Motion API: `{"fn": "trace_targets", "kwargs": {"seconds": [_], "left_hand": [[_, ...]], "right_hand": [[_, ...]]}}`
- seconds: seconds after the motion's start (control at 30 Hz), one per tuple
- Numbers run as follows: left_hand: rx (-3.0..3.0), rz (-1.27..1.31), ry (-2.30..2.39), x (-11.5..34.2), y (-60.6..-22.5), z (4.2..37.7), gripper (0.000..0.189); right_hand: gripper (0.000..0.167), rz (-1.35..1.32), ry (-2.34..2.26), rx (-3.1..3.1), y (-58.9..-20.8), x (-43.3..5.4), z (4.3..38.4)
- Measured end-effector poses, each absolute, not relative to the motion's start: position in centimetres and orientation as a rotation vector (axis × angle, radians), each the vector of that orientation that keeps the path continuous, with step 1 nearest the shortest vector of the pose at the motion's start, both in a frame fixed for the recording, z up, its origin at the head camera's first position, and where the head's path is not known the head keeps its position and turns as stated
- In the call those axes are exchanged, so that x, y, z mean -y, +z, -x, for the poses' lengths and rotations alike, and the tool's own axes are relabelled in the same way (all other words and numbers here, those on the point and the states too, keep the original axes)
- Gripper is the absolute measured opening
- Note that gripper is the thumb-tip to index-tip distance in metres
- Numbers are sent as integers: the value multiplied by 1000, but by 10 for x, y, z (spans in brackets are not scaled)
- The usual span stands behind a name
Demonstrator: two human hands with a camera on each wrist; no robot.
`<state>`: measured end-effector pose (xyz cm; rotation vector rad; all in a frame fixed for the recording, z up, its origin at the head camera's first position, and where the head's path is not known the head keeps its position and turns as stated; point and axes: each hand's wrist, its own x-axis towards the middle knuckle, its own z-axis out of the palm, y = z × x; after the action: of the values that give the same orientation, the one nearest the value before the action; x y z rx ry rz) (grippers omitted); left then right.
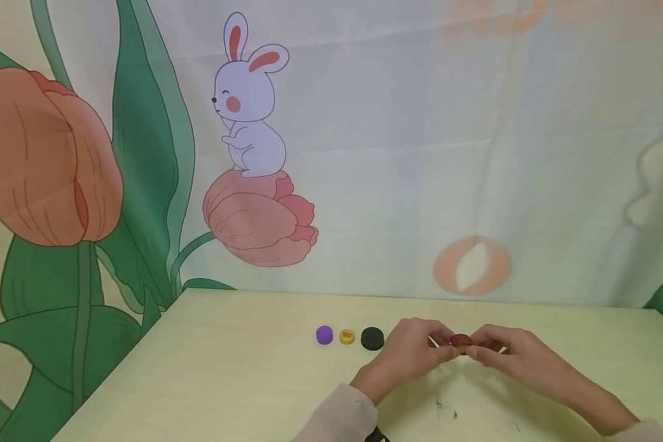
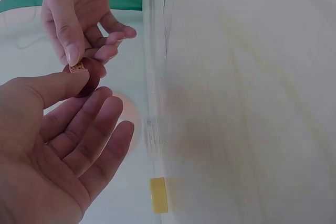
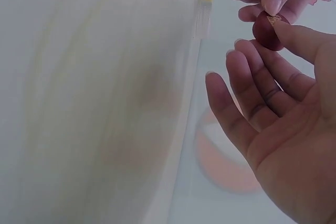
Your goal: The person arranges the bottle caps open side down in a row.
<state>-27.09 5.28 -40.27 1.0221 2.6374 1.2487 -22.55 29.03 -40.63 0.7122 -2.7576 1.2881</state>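
Observation:
Both hands pinch one small dark red bottle cap (image 1: pixel 461 340) between them, over the right part of the table. The left hand (image 1: pixel 411 348) holds its left side with thumb and fingertips, while the right hand (image 1: pixel 522 351) grips the opposite side. Gold marking shows on the dark red cap (image 2: pixel 92 80) beside the thumbs in the left wrist view. Seen from the right wrist, the remaining fingers of the right hand (image 3: pixel 283 98) spread loosely below the cap. Just left of the left hand, a round black cap (image 1: pixel 372 338) lies on the table.
A yellow cap (image 1: pixel 347 336) with printing and a purple cap (image 1: pixel 324 334) line up left of the black one. Dark marks (image 1: pixel 447 409) show on the pale table (image 1: pixel 226 368) near the front. Behind it hangs a cloth (image 1: pixel 376 153) printed with a rabbit and tulips.

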Motion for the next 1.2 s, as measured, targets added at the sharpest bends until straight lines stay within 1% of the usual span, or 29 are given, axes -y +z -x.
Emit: {"fn": "trace_targets", "kwargs": {"seconds": [0.17, 0.4, 0.5, 0.77, 1.2], "left_hand": [[-2573, -1026, 1326, -53, -405, 272, 18], [-2538, -1098, 1379, -52, -405, 272, 35], [-2551, -1141, 1380, -52, -404, 272, 39], [-2571, -1136, 1378, -52, -403, 271, 31], [-2577, -1040, 1361, -52, -404, 273, 24]], "right_hand": [[17, -706, 1348, 2756, -407, -290, 225], [21, -662, 1407, 2766, -407, -290, 224], [24, -632, 1438, 2780, -406, -289, 224], [28, -636, 1481, 2788, -405, -288, 225], [21, -719, 1339, 2719, -406, -286, 223]]}}
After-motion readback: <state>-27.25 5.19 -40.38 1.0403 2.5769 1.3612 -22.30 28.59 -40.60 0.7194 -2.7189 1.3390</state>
